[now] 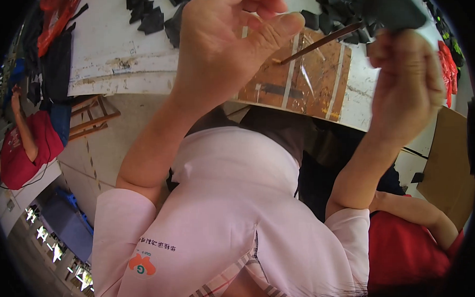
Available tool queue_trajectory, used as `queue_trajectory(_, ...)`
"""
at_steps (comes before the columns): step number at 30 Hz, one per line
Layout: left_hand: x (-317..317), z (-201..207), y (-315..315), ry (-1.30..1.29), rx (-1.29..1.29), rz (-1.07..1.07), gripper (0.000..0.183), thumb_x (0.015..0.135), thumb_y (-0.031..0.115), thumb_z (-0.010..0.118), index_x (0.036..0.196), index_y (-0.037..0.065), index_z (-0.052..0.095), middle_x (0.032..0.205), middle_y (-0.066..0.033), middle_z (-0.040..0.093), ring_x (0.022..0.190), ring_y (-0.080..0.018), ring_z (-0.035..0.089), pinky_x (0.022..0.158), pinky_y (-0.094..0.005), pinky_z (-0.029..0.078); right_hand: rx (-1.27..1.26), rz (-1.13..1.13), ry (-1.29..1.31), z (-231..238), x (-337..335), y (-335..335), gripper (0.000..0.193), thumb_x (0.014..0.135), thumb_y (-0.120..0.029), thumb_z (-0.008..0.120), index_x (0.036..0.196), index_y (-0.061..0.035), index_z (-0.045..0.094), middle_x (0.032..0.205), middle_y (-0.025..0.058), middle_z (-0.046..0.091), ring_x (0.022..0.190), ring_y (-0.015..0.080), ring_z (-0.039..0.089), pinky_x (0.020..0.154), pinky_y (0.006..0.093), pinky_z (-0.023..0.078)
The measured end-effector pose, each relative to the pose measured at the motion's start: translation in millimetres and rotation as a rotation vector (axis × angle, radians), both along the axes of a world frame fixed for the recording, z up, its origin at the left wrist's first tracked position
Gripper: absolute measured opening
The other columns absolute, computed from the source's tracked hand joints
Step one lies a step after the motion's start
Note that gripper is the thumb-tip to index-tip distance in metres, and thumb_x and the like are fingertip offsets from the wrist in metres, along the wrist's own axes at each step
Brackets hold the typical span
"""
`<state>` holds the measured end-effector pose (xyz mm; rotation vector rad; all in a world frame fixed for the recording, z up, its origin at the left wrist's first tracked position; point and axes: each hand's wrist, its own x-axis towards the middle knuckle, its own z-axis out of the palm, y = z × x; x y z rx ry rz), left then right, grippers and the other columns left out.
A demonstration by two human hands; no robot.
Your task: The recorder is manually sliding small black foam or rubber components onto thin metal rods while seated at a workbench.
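My left hand (226,44) is raised over the front of the table, its thumb stretched out and apart from the bent fingers. Nothing shows in it. On the right, my right hand (407,82) is closed, its fingertips at the lower edge of a black fabric piece (392,9), which it holds up. Between the hands a thin brown stick (323,43) slants over a stained brown board (303,88); its far end meets the black pieces, and whether anything holds it cannot be told. Behind it lies a pile of black fabric pieces (337,9).
More black pieces (150,21) lie on the white table (119,69) at the far left. Red plastic bags (447,70) hang at the right, near a cardboard sheet (447,157). People in red (30,140) are at the left and close on my right. A wooden stool (92,119) stands left.
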<state>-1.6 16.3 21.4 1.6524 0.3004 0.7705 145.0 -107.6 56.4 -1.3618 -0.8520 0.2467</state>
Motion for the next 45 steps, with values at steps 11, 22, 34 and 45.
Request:
queue_trajectory(11, -165.1, -39.1, -36.4, 0.938, -0.179, -0.565, 0.025, 0.068, 0.011, 0.069, 0.088, 0.001, 0.056, 0.076, -0.0061, 0.054, 0.069, -0.0147, 0.053, 0.06, -0.0271, 0.045, -0.753, 0.882, 0.057, -66.3, -108.6, -53.2, 0.007, 0.07, -0.001, 0.062, 0.076, 0.0002, 0.059, 0.067, 0.0114, 0.056, 0.058, 0.0214, 0.055, 0.054, 0.0282, 0.043)
queue_trajectory(22, -218.7, -27.0, -65.2, 0.815, -0.225, -0.337, 0.022, 0.071, 0.016, 0.06, 0.089, 0.003, 0.058, 0.085, -0.0142, 0.059, 0.083, -0.0265, 0.056, 0.071, -0.0346, 0.043, -0.973, 1.085, -0.117, -47.9, -120.5, -40.4, 0.022, 0.069, -0.014, 0.067, 0.088, -0.0044, 0.06, 0.073, 0.011, 0.058, 0.065, 0.0209, 0.059, 0.059, 0.0302, 0.046)
queue_trajectory(34, -260.3, -66.4, -106.5, 0.685, -0.261, -0.102, 0.04, 0.077, 0.032, 0.061, 0.106, 0.005, 0.051, 0.098, -0.0127, 0.057, 0.093, -0.0242, 0.054, 0.078, -0.0339, 0.041, -0.788, 1.347, -0.646, -61.6, -115.7, -14.6, 0.027, 0.072, -0.011, 0.058, 0.098, -0.0034, 0.055, 0.082, 0.0148, 0.056, 0.071, 0.0323, 0.059, 0.062, 0.0376, 0.049)
queue_trajectory(45, -262.6, -64.1, -106.2, 0.573, -0.363, 0.087, 0.019, 0.078, 0.01, 0.06, 0.093, -0.001, 0.058, 0.078, -0.0108, 0.062, 0.071, -0.0153, 0.06, 0.063, -0.0268, 0.044, -0.735, 1.35, -0.655, -53.1, -137.5, -16.2, 0.032, 0.07, 0.0, 0.054, 0.102, -0.0038, 0.051, 0.088, 0.0119, 0.052, 0.068, 0.031, 0.059, 0.058, 0.0358, 0.051)
